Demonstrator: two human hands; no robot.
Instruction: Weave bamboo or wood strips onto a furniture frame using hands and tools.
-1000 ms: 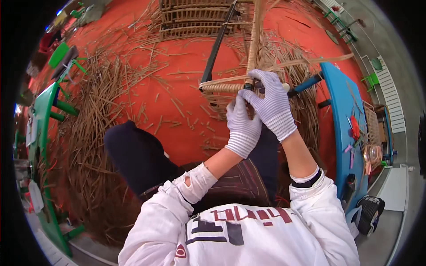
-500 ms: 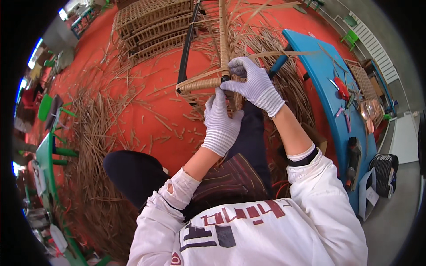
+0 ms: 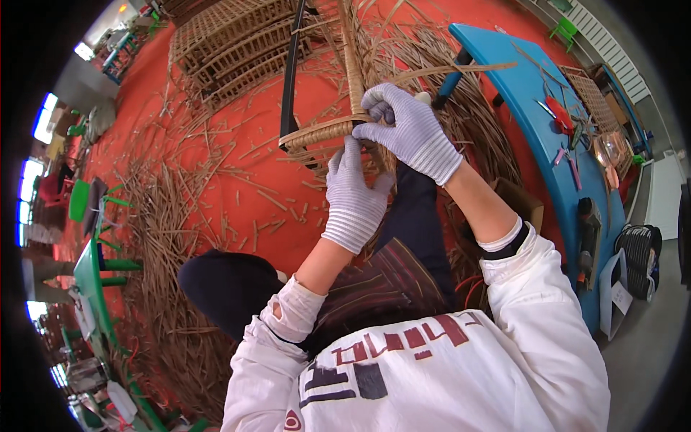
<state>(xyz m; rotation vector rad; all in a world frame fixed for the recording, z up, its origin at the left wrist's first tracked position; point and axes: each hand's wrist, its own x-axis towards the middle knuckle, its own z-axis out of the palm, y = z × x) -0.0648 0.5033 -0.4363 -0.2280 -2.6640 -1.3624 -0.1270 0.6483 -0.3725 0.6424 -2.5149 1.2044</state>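
Observation:
A black frame (image 3: 288, 86), partly wrapped with tan flat strips, stands in front of me. Its near bar (image 3: 317, 135) is wound closely, and another wrapped bar (image 3: 352, 68) runs away from the right corner. Both my hands wear pale striped gloves. My left hand (image 3: 354, 198) grips the frame just below that corner, its fingers pointing up and its thumb to the right. Curled round the corner from the right is my right hand (image 3: 414, 133), thumb and forefinger closed on the frame. Whether a strip lies between the fingertips is hidden.
Stacked woven baskets (image 3: 237, 43) stand at the far left. Loose strips (image 3: 162, 245) litter the red floor (image 3: 252, 180). A blue table (image 3: 515, 93) on the right carries red-handled scissors (image 3: 560, 115) and other tools. A green stool (image 3: 90, 270) is at the left.
The whole view has shifted slightly. My hands stay at the same corner, with the right fingers drawn in a little more closely.

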